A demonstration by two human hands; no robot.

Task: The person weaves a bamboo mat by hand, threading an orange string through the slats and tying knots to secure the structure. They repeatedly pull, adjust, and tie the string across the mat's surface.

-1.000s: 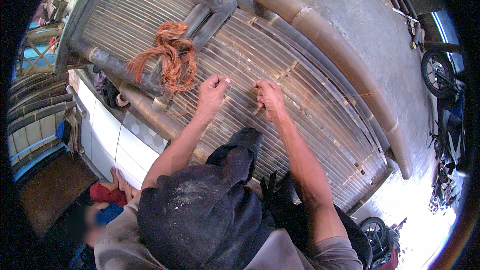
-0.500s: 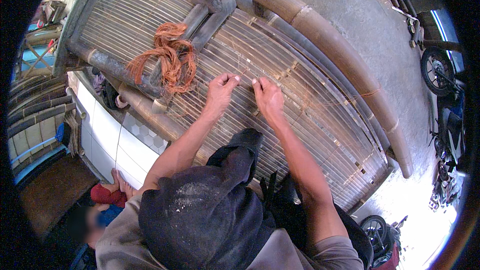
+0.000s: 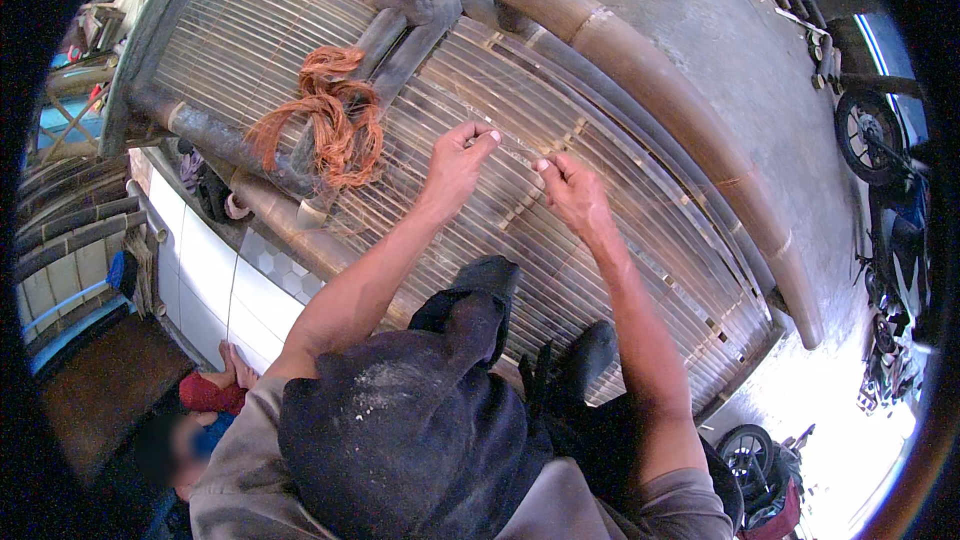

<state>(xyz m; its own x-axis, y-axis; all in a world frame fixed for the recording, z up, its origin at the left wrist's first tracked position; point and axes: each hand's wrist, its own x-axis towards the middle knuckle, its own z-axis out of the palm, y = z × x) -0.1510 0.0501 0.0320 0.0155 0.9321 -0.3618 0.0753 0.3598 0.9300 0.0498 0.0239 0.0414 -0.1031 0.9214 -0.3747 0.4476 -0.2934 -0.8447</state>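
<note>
Both hands are raised over a slatted bamboo bench [image 3: 660, 230], thumbs pressed against fingers. My left hand [image 3: 462, 162] pinches what looks like a thin fibre strand, barely visible against the slats. A short gap to the right, my right hand [image 3: 577, 192] is closed in a similar pinch, seemingly on the same strand; its exact run between the hands is too fine to follow. Left of my left hand, a loose, looped bundle of orange fibres [image 3: 345, 130] lies across the bamboo poles [image 3: 405, 65] on the bench.
A thick bamboo rail [image 3: 690, 130] borders the bench's far side, with grey floor [image 3: 740, 50] beyond. At lower left another person's bare feet [image 3: 238, 365] rest near white tiles [image 3: 205, 260]. Motorcycles [image 3: 890, 230] stand at the right. My dark-clad knee [image 3: 485, 285] reaches over the bench's near side.
My hands have moved apart slightly: the left up and right, the right further right and a little lower. Both remain pinched. The orange bundle stays on the poles.
</note>
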